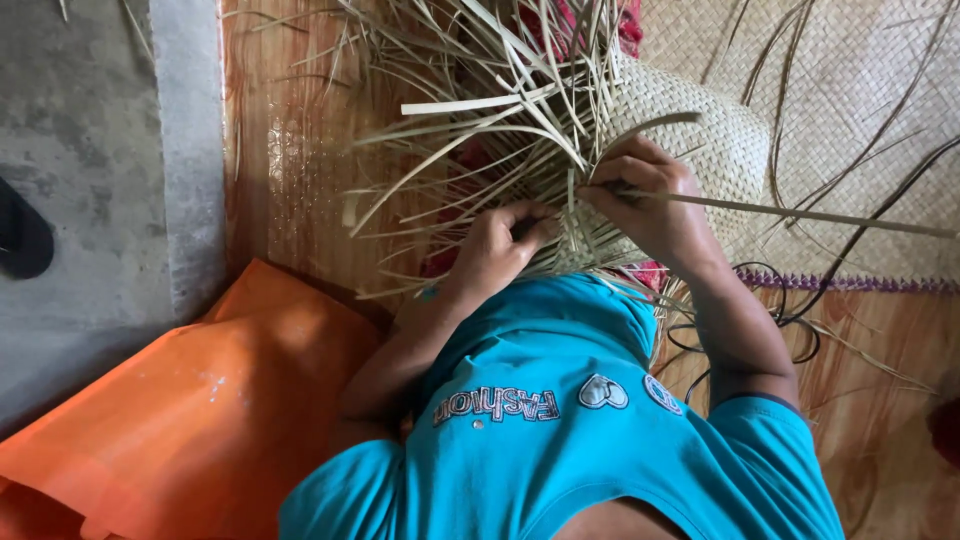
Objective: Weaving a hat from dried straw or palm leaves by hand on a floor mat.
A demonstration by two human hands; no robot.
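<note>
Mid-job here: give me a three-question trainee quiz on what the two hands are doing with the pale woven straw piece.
1. True or false: the right hand grips a long pale flat strip that runs out to the right.
2. What lies beside the left arm? A) a folded orange cloth B) a blue bucket C) a metal tray
3. In short: what does the left hand pinch?

Key: 1 true. 2 A. 3 the loose strips at the edge of the domed pale woven straw piece.
</note>
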